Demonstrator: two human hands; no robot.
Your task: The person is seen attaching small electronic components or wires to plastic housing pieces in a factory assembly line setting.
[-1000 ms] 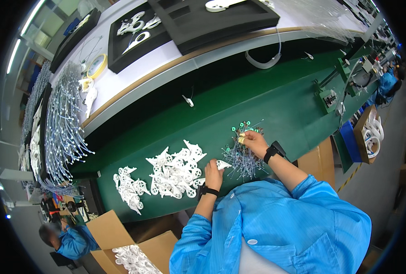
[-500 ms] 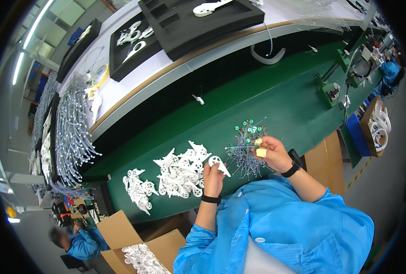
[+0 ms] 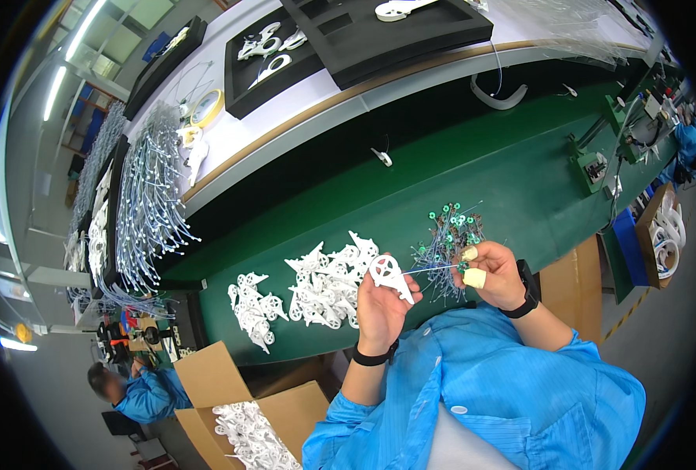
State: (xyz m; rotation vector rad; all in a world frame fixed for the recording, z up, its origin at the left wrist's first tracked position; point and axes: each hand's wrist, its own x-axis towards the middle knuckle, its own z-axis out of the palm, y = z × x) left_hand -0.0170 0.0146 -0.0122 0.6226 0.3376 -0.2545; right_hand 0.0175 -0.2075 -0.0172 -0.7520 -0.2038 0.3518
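Observation:
My left hand (image 3: 381,319) is closed on a white plastic part (image 3: 386,272) with a spoked ring and a pointed tail. The ring faces up above my fingers. My right hand (image 3: 502,276), wearing pale yellow finger covers, pinches a thin cable (image 3: 433,269) near its green end. Its other end reaches the white part; whether it passes into it is too small to tell. Behind my right hand lies a heap of similar cables (image 3: 444,239) with green and brown ends. Left of my left hand are a large pile of white parts (image 3: 328,287) and a smaller pile (image 3: 255,310).
An open cardboard box (image 3: 211,377) of white parts stands below the green bench (image 3: 348,205) at left. A raised shelf (image 3: 317,117) carries black foam trays (image 3: 411,47), yellow tape (image 3: 207,108) and hanging cables (image 3: 148,196). Co-workers sit at far left and far right.
The cable in my right hand has come up to the white part in my left hand. That part is now turned with its ring more upright. The whole view has shifted slightly.

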